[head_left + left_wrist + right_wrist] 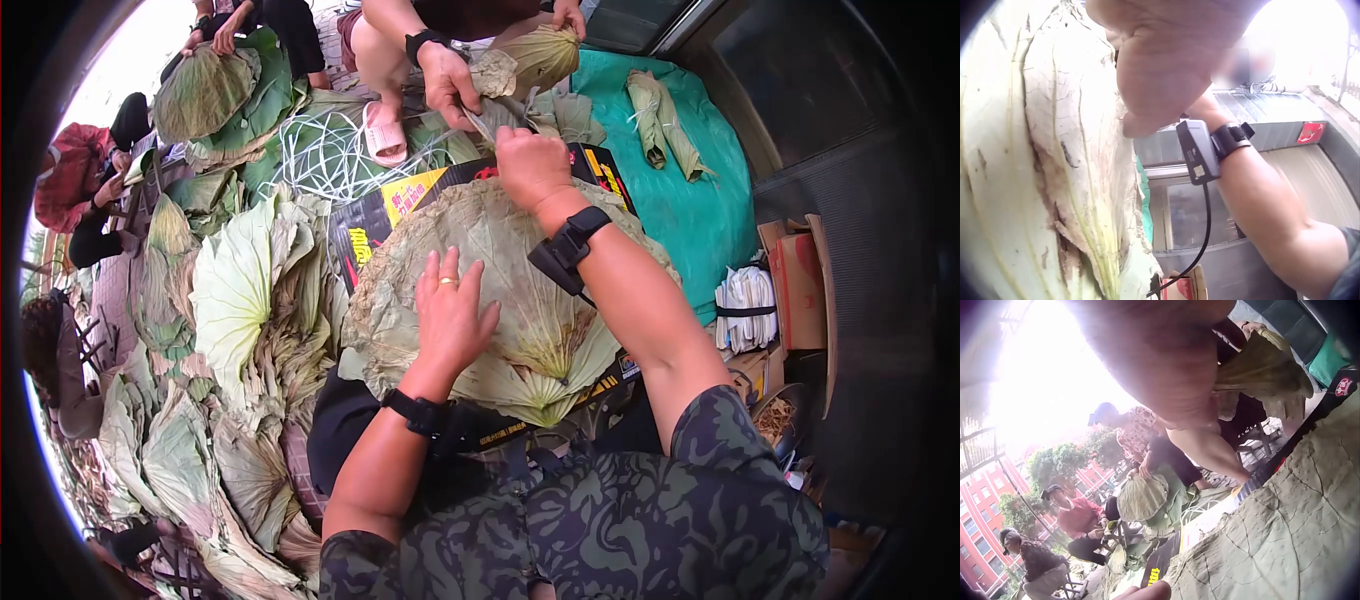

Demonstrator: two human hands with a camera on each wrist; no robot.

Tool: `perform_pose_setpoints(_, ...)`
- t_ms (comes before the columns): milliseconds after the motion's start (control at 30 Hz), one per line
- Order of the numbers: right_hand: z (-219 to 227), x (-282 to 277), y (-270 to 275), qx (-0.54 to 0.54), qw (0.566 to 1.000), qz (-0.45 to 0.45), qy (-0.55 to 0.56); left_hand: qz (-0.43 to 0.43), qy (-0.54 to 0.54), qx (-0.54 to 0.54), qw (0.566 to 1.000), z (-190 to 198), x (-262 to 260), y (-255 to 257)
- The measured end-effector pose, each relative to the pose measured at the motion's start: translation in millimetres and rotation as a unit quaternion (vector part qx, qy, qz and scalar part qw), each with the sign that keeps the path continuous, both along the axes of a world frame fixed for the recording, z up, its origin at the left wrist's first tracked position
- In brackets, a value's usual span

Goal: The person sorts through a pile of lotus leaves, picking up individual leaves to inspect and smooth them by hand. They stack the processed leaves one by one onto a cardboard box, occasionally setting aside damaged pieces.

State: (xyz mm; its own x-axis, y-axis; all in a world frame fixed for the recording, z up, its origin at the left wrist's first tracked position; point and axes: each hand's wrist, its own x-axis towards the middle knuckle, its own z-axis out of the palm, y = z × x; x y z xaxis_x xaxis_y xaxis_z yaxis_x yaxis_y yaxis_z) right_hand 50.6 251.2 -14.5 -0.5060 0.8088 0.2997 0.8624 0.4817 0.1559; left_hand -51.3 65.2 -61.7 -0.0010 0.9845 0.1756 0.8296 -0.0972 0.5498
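Note:
A broad dried lotus leaf (500, 250), pale green with brown torn patches, lies spread on a black printed cardboard (350, 215) over the person's lap. The left hand (452, 318), wearing a ring, rests on the leaf's left part with fingers extended and spread. Beyond the leaf's far edge, the right hand (535, 168) is curled around the end of a greyish piece of dried leaf (484, 126); its fingertips are hidden. Another person's hand (450, 85) holds the other end of that piece. In the left wrist view, the leaf's ribs (1079, 187) and a brown tear show close up.
Dried lotus leaves (235, 285) pile up on the left. White plastic straps (320, 155) lie tangled beyond the cardboard. Rolled leaves (660, 125) sit on a green tarp (700, 215) at right, near a cardboard box (803, 290). Other people sit around, one holding a leaf (1141, 497).

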Motion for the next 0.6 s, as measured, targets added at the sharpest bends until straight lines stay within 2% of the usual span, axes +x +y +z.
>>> perform_pose_setpoints(33, 2, 8, -2, 0.044, 0.999, 0.009, 0.014, 0.000, -0.006, 0.000, 1.000, -2, 0, 1)
perform_pose_setpoints(100, 21, 20, -13, 0.051, 0.998, 0.005, 0.042, -0.024, -0.110, 0.020, 0.993, -5, 1, 4)
perform_pose_setpoints(133, 33, 26, -20, 0.060, 0.995, 0.002, 0.076, -0.026, -0.114, 0.021, 0.993, -4, 2, 5)
perform_pose_setpoints(200, 46, 39, -34, 0.045, 0.993, -0.010, 0.111, -0.069, -0.231, -0.065, 0.968, 1, 4, 5)
perform_pose_setpoints(267, 57, 52, -57, 0.081, 0.951, 0.013, 0.296, -0.087, -0.276, -0.095, 0.952, 0, 8, 3)
perform_pose_setpoints(300, 62, 58, -72, 0.041, 0.921, 0.015, 0.386, -0.100, -0.318, -0.127, 0.934, -1, 10, 3)
perform_pose_setpoints(333, 61, 62, -85, 0.043, 0.922, 0.012, 0.385, -0.104, -0.318, -0.127, 0.934, -4, 13, 3)
perform_pose_setpoints(367, 56, 66, -99, -0.044, 0.834, 0.016, 0.549, -0.115, -0.448, -0.177, 0.869, -8, 16, 3)
perform_pose_setpoints(400, 51, 70, -115, -0.128, 0.711, 0.017, 0.691, -0.124, -0.567, -0.225, 0.783, -5, 18, 1)
perform_pose_setpoints(433, 44, 68, -134, -0.183, 0.610, -0.003, 0.771, -0.122, -0.637, -0.276, 0.709, -1, 16, -2)
perform_pose_setpoints(467, 37, 61, -154, -0.234, 0.496, -0.021, 0.836, -0.125, -0.636, -0.280, 0.709, -2, 18, -2)
perform_pose_setpoints(533, 17, 52, -190, -0.324, 0.362, -0.088, 0.870, -0.073, -0.828, -0.306, 0.463, -12, 21, -1)
perform_pose_setpoints(567, 5, 51, -204, -0.322, 0.359, -0.091, 0.871, -0.080, -0.880, -0.272, 0.382, -19, 21, 3)
perform_pose_setpoints(600, -6, 49, -215, -0.372, 0.334, -0.096, 0.861, -0.078, -0.878, -0.276, 0.383, -21, 18, 4)
